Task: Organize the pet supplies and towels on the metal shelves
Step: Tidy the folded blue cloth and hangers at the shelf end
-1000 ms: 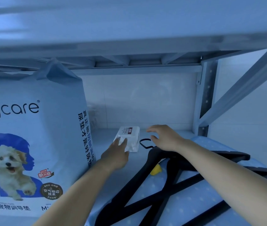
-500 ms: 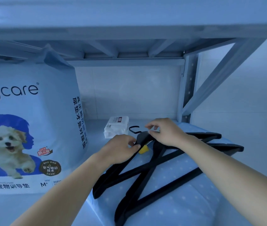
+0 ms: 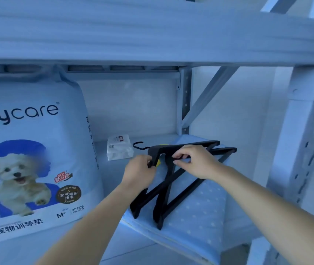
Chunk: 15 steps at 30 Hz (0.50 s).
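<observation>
Two black plastic clothes hangers [image 3: 208, 144] lie crossed on a folded light-blue dotted towel [image 3: 200, 217] at the right of the grey metal shelf [image 3: 112, 173]. Both of the person's hands meet at the hangers' far, neck end. The left hand [image 3: 141, 172] curls round the shoulder of the left hanger, and the right hand [image 3: 194, 161] pinches the neck of the other between thumb and bent fingers [image 3: 179, 156]. From that grip the hangers' long arms fan back toward the person and off to the right. A thin wire hook [image 3: 138, 145] points away to the back left, toward a small white pack of wipes [image 3: 119, 148] just beyond it. A small yellow piece [image 3: 158, 163] shows between the hands; what it is cannot be told. Each hand seems equally near its hanger, so squaring the pair probably means swinging the arms parallel about the necks. A large blue-and-white bag of pet training pads [image 3: 28, 150] stands at the left.
</observation>
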Tool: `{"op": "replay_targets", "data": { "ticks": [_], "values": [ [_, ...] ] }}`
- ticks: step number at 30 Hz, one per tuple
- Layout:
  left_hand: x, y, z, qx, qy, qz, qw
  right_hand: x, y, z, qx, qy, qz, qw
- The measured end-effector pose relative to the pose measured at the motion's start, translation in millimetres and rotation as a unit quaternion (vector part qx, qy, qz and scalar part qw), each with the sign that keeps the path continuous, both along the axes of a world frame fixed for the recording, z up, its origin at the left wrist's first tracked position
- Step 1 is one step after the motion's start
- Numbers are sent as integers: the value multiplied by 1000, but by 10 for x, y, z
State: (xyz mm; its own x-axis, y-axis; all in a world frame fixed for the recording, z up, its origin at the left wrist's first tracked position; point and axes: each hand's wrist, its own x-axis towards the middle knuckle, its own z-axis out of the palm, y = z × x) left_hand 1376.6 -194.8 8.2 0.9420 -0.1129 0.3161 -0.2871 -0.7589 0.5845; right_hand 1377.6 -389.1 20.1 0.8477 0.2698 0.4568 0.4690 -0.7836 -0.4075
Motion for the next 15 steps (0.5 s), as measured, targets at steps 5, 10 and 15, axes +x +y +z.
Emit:
{"op": "replay_targets", "data": {
  "ticks": [5,10,15],
  "values": [
    [-120,-115,-21,-60,-24,5,998,-262,-88,-47,4,-9,-33,999],
    [-224,-285,-34,-104,-31,-7,994,-399,-144,-78,19,-29,-69,997],
    [-348,-183,-68,-100,21,-107,989,-474,-213,-307,44,37,-109,992]
  ]
}}
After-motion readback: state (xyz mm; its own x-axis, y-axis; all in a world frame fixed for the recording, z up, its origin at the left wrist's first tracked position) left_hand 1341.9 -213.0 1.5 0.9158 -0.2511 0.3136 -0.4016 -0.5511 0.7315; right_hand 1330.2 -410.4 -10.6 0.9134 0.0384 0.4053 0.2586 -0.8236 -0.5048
